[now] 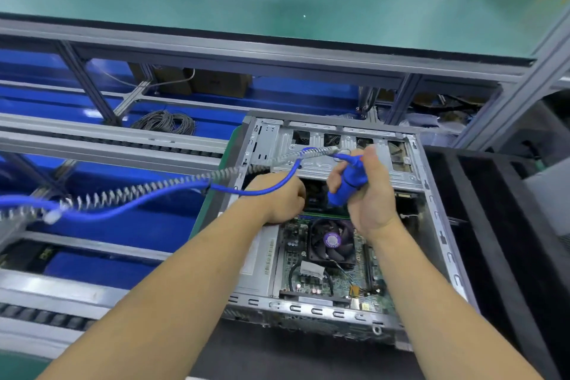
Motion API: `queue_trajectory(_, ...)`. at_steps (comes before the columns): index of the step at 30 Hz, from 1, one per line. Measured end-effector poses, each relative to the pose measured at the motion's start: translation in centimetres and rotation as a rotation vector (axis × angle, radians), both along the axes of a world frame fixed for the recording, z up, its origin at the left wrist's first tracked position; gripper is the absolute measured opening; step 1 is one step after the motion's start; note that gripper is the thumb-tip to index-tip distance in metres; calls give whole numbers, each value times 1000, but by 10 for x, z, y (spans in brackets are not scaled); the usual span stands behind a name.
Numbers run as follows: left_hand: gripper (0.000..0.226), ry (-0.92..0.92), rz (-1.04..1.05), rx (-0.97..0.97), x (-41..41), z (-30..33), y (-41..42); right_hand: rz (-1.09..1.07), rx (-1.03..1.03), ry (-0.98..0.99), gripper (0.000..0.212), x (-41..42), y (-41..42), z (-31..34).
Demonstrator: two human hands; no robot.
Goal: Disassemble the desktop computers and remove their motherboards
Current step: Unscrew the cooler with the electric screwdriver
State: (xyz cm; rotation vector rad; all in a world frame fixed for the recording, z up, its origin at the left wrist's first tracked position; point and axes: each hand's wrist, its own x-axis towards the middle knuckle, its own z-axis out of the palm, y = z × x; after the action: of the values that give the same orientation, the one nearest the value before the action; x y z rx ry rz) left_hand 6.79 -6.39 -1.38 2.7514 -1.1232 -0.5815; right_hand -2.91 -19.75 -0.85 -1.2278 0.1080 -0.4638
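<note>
An open grey desktop computer case (431,194) lies on the bench in front of me. Inside it sits the green motherboard (293,256) with a black CPU fan (331,241) at its middle. My right hand (370,194) grips a blue electric screwdriver (348,182), held upright over the board's far edge. Its blue hose and coiled cable (148,191) run off to the left. My left hand (280,197) reaches down into the case beside the screwdriver with its fingers curled; what they hold is hidden.
A green upper shelf (277,9) on a grey frame spans the view above the case. A conveyor with rollers (108,145) and blue flooring lies left, with a coil of grey wire (166,122). A black tray (509,225) stands right of the case.
</note>
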Motion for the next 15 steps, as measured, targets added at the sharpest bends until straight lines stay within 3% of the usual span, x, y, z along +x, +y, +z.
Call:
queue_trajectory(2,21,-211,-101,-65,-17,4,-5,-64,16,15,57,-20,-28,6)
queue_trajectory(5,38,-140,-230,-216,-54,-6,-26,-140,56,113,53,-46,-51,0)
queue_trajectory(9,104,-77,-305,17,-77,-31,-37,-150,65,186,40,-52,-47,-14)
queue_trajectory(12,112,-138,-210,27,-69,-41,-28,-134,34,189,50,-42,-41,-17)
queue_trajectory(15,126,-71,-161,139,-68,-50,-21,-141,38,226,53,-38,-42,-23)
